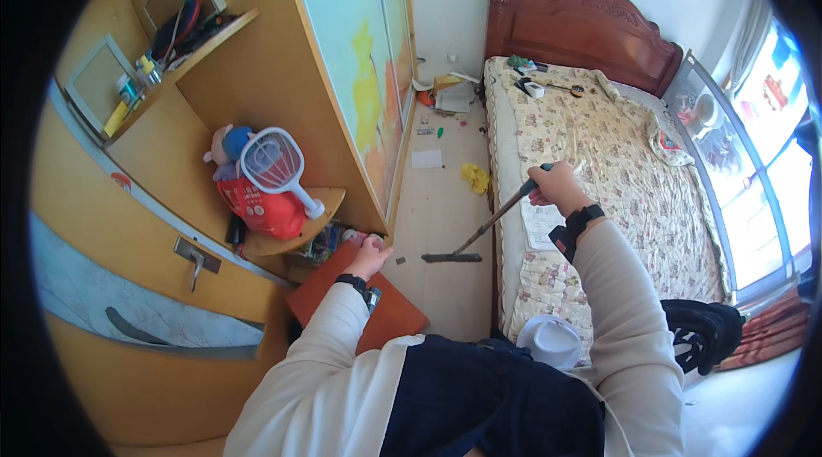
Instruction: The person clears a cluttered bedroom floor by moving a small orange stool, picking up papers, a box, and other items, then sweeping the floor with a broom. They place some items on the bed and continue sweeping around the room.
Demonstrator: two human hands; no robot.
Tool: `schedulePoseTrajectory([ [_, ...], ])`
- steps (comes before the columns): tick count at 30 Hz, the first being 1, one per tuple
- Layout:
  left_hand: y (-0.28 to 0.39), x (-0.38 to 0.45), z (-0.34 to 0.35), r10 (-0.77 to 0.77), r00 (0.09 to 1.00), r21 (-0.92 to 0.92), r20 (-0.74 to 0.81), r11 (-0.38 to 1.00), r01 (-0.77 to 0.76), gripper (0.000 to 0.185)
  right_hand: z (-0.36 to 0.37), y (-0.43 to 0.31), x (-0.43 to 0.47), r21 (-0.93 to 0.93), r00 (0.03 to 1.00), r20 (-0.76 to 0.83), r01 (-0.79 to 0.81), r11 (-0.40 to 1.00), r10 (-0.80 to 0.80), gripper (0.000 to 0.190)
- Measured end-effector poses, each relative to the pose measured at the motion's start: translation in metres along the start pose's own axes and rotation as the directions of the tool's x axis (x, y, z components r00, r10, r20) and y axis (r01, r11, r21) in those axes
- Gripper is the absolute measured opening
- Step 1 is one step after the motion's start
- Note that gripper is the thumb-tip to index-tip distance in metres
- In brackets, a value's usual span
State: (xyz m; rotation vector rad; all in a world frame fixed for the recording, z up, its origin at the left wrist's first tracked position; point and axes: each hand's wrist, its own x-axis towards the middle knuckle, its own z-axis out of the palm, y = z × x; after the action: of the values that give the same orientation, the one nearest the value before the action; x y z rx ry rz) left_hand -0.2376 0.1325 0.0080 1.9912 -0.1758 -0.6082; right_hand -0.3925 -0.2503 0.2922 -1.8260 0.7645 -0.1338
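My right hand grips the dark handle end of a small floor broom over the left side of the bed. The broom slants down to the left, and its dark, narrow head is at the tiled floor. My left hand is over the upper right edge of a reddish-brown flat-topped piece, perhaps a stool or box. Whether the fingers touch that edge is unclear. A small dark scrap lies on the floor between this hand and the broom head.
Left, a corner shelf holds a red bag, plush toys and an electric fly swatter. Beside it are a door handle and sliding wardrobe. A yellow crumpled bag and papers lie beside the bed.
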Motion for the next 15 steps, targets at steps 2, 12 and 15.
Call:
schedulePoseTrajectory([
  [2,0.008,0.016,-0.003,-0.015,1.0,-0.065,0.007,0.998,0.016,0.072,-0.004,0.0,0.001,0.005,0.999,-0.001,0.034,0.999,-0.034,0.032],
  [12,0.088,0.037,0.004,-0.153,0.986,0.242,0.066,0.961,0.133,0.073,-0.041,-0.025,0.0,0.078,0.993,-0.086,0.084,0.993,-0.078,0.031],
  [15,0.077,0.094,0.028,-0.102,0.992,0.234,0.079,0.969,0.081,0.073,-0.061,-0.025,-0.001,0.126,0.99,-0.111,0.1,0.987,-0.087,0.031],
])
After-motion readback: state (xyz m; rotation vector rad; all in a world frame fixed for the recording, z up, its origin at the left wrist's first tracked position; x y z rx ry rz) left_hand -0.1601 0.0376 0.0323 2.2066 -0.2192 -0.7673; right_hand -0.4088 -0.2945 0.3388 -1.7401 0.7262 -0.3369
